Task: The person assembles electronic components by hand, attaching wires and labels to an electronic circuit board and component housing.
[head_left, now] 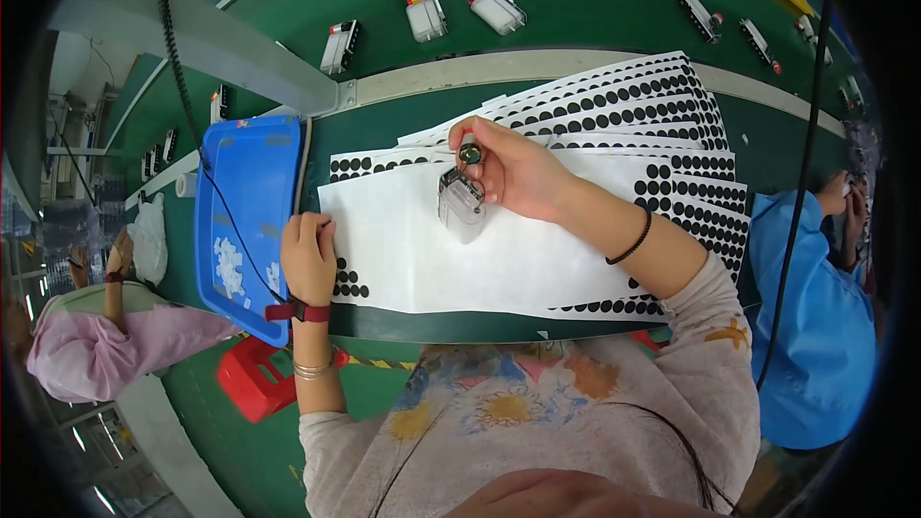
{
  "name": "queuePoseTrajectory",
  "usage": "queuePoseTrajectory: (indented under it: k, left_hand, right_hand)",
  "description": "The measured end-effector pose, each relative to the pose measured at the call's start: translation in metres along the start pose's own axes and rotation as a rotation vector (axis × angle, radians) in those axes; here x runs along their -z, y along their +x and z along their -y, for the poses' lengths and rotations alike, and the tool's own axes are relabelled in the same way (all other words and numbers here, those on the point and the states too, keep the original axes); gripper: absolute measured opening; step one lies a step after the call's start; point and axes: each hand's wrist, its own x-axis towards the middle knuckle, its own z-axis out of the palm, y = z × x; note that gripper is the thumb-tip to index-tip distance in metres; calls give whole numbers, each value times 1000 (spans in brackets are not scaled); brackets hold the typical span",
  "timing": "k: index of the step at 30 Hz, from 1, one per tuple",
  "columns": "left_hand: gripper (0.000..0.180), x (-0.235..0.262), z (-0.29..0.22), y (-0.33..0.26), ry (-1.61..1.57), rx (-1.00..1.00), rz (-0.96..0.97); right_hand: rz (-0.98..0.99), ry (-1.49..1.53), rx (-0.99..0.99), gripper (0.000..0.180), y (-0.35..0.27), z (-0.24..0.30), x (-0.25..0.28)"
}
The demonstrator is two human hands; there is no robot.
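Observation:
My right hand is closed around a small device with a clear-white plastic case, a black strip along its top and a dark round end with some red. The device is held tilted over a large white sheet; whether it touches the sheet I cannot tell. More sheets with rows of black round dots lie fanned out beneath and behind it. My left hand is at the sheet's left edge, fingers curled together. Its fingertips are partly hidden, so what they may pinch does not show.
Left of the sheets stands a blue tray with small whitish pieces in it. Similar devices sit on the green surface beyond the pale rail. A black cable hangs at right. Co-workers sit at both sides; a red stool stands below.

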Motion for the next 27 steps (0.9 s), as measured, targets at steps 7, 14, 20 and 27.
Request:
queuePoseTrajectory:
  k: [7,14,20,27]
  left_hand:
    - [6,10,-8,-3,-24,-36,-24]
    - [9,63,6,-4,-577,195,-322]
    - [12,44,-111,71,-785,-362,96]
    - [14,19,-129,107,-787,-391,382]
  right_hand:
    - [-49,155,8,28,-2,4,4]
    - [-72,156,46,27,1,1,5]
    - [-137,-21,67,27,-1,3,-1]
    - [-63,48,81,28,1,1,6]
